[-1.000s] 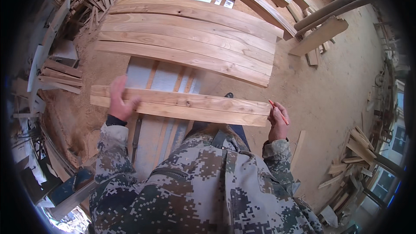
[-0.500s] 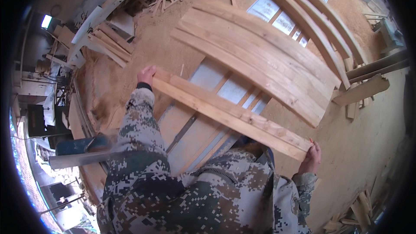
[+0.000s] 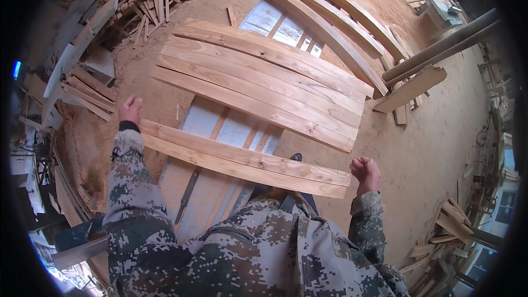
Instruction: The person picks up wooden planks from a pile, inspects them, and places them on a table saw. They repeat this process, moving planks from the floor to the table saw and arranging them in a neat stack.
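Observation:
Two narrow wooden planks (image 3: 242, 159) lie side by side in front of me, across pale sheet-topped supports (image 3: 190, 187). At their left end is my left hand (image 3: 130, 111), its fingers loosely bent and apart, just off the wood. My right hand (image 3: 367, 175) is curled closed a little beyond the right end, not touching it. Whether something small is inside that hand is hidden. Farther off, several wider planks (image 3: 264, 77) lie edge to edge as a slightly curved panel.
Long curved beams (image 3: 319, 22) rest behind the panel. A rough board (image 3: 412, 91) and dark poles (image 3: 445, 47) stand out at the right. Offcuts are heaped at the far left (image 3: 148, 0) and lower right (image 3: 454, 223). Sawdust covers much of the floor.
Both hands have come off the ends of the narrow planks, which they held before. My right hand has drawn away to the right. The whole view has shifted and turned somewhat.

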`<state>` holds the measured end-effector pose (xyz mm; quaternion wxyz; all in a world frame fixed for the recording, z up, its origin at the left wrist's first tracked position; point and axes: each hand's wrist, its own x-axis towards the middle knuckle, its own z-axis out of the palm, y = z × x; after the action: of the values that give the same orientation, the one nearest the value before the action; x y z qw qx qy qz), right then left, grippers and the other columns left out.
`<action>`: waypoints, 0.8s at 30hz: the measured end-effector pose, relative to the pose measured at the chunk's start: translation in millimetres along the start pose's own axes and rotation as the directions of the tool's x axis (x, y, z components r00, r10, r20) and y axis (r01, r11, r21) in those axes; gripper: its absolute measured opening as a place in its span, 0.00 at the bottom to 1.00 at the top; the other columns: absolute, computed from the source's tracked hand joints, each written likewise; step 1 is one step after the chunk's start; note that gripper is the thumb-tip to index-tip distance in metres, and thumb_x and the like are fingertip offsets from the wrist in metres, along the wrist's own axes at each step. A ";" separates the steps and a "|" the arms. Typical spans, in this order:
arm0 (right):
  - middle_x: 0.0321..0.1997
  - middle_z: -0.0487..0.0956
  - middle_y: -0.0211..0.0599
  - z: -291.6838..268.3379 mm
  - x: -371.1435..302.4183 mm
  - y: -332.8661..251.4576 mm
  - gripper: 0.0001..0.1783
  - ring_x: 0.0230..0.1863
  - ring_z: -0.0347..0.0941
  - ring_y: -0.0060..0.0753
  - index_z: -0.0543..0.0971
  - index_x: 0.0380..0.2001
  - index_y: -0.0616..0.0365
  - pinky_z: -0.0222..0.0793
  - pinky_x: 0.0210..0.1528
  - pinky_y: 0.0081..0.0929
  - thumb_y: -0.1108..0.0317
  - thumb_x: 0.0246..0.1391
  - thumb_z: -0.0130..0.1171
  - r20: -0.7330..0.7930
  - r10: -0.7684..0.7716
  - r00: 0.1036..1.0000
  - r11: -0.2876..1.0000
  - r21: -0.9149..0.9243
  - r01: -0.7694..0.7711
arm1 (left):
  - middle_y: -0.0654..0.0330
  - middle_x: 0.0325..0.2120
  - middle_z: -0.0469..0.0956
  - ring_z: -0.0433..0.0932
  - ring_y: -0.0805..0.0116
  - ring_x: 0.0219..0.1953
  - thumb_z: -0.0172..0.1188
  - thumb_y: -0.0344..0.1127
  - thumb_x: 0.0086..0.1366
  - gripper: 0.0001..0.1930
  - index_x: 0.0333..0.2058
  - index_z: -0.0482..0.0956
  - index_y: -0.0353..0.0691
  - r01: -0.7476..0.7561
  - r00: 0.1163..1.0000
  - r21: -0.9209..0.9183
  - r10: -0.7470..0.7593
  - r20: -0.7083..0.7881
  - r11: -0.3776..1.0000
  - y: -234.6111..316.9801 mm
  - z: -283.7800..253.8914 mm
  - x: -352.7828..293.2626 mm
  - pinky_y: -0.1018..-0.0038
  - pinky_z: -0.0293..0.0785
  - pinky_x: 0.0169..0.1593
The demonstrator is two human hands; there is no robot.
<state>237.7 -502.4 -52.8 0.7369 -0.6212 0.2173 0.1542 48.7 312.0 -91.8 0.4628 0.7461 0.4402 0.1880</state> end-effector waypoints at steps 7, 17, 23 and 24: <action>0.30 0.76 0.29 44.5 25.3 -27.7 0.12 0.30 0.77 0.26 0.74 0.36 0.53 0.77 0.28 0.23 0.57 0.60 0.57 0.142 0.101 0.985 0.975 -0.209 -0.070 | 0.51 0.53 0.73 0.72 0.60 0.54 0.62 0.35 0.63 0.38 0.68 0.54 0.37 0.026 1.000 -0.164 -0.024 0.014 0.986 80.7 68.9 16.4 0.59 0.71 0.52; 0.34 0.76 0.35 48.5 16.3 -19.9 0.10 0.39 0.77 0.31 0.69 0.31 0.54 0.75 0.41 0.27 0.75 0.51 0.61 0.282 0.026 0.959 0.985 -0.170 0.024 | 0.60 0.34 0.75 0.75 0.67 0.35 0.61 0.31 0.60 0.11 0.42 0.75 0.38 0.230 0.949 -0.507 -0.306 -0.070 0.831 109.5 97.7 0.5 0.69 0.73 0.33; 0.57 0.72 0.52 36.3 -4.5 -20.6 0.14 0.62 0.66 0.42 0.68 0.38 0.55 0.59 0.67 0.40 0.79 0.48 0.58 0.384 -0.135 0.914 0.985 0.150 0.083 | 0.56 0.34 0.78 0.79 0.60 0.37 0.58 0.27 0.55 0.06 0.34 0.76 0.36 0.117 0.909 -0.782 -0.384 -0.164 0.612 109.8 96.3 -9.8 0.63 0.78 0.39; 0.60 0.70 0.53 37.5 -6.0 -20.0 0.15 0.65 0.63 0.43 0.68 0.39 0.56 0.55 0.70 0.42 0.80 0.49 0.58 0.414 -0.151 0.898 0.961 0.274 0.036 | 0.56 0.34 0.78 0.79 0.59 0.36 0.57 0.26 0.54 0.07 0.34 0.77 0.35 0.090 0.919 -0.855 -0.372 -0.126 0.512 110.7 93.4 -11.4 0.64 0.78 0.37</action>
<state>247.3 -468.9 -27.8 0.8481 -0.4797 0.0371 0.2219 160.2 233.1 -42.3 0.7111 0.3318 0.4571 0.4187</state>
